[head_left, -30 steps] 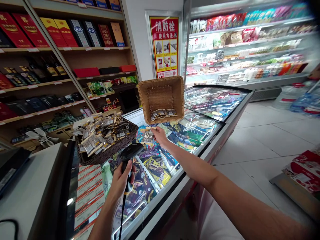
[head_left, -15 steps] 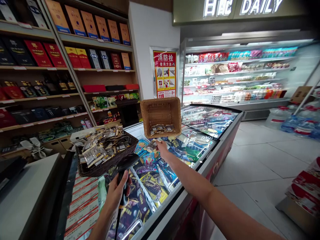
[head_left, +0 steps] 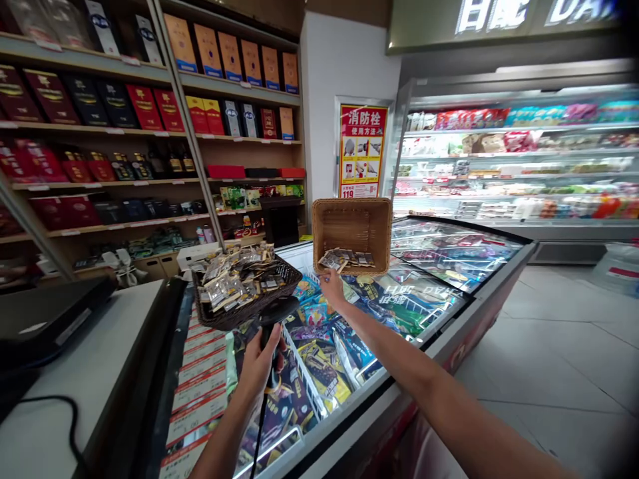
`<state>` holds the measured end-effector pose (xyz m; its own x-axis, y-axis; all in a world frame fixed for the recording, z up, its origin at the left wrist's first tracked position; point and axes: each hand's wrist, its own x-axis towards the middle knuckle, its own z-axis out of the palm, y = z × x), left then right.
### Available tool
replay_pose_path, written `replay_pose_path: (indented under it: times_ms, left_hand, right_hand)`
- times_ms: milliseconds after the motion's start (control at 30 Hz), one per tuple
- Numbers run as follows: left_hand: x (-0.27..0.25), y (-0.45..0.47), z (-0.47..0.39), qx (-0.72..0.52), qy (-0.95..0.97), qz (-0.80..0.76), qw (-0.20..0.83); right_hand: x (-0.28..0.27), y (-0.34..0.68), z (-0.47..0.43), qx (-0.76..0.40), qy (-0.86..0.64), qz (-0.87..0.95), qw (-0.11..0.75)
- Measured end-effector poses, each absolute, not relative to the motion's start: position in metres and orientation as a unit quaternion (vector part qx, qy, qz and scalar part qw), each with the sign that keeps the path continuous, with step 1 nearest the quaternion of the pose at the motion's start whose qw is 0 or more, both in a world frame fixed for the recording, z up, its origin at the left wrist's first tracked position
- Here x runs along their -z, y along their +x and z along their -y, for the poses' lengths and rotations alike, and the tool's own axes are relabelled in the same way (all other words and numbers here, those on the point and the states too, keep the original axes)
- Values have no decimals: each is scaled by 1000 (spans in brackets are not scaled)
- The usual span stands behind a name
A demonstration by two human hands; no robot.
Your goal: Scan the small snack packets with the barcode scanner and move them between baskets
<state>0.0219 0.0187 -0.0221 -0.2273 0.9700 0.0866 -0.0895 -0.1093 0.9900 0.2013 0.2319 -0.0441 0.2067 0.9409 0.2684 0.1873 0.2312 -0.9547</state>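
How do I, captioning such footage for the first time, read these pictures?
One camera worn on a person's head takes every picture, looking forward and down; the bare hands are the wearer's. The left hand grips a black, corded handheld scanner. The right hand is at the front rim of a tan, rectangular woven basket, by a small flat packet; whether it grips it is unclear. More lie inside; many are heaped in a dark brown woven basket. Both baskets rest on a glass-topped freezer.

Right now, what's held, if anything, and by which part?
The left hand holds the scanner by its handle; whether the right hand grips a packet is unclear.
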Motion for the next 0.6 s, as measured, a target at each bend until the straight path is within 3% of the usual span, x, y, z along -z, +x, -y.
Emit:
replay_pose_path:
  times_ms: [167,300,433,600]
  left_hand:
    - [10,24,-10,-682,389,-483,387]
    - [-1,10,-11,-787,322,-443,284]
    - [-7,-14,-20,-844,270,-427,179]
    - [-4,-26,-26,-848,250,-437,165]
  right_hand:
    - [24,142,-202,-152,-440,729,502]
    - [1,87,-188,-47,-331,827,452]
    - [-14,36,-178,-54,-341,859,378]
    - [-21,1,-173,-157,-456,798,362]
